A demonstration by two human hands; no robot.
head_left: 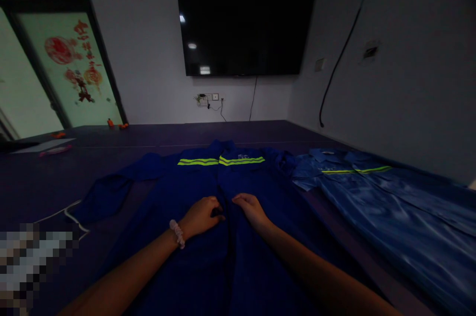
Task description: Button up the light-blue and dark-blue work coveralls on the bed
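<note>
A dark blue work jacket with yellow-green reflective stripes lies spread flat on the dark table, collar away from me, left sleeve stretched out. My left hand, a pale scrunchie on its wrist, has curled fingers pinching the fabric at the jacket's centre front. My right hand rests right beside it on the other front edge, fingers bent and closed on the cloth.
A second, lighter blue garment with the same stripes lies spread at the right. A white cord lies at the left. Papers and small items sit at the far left edge. A wall-mounted black screen hangs ahead.
</note>
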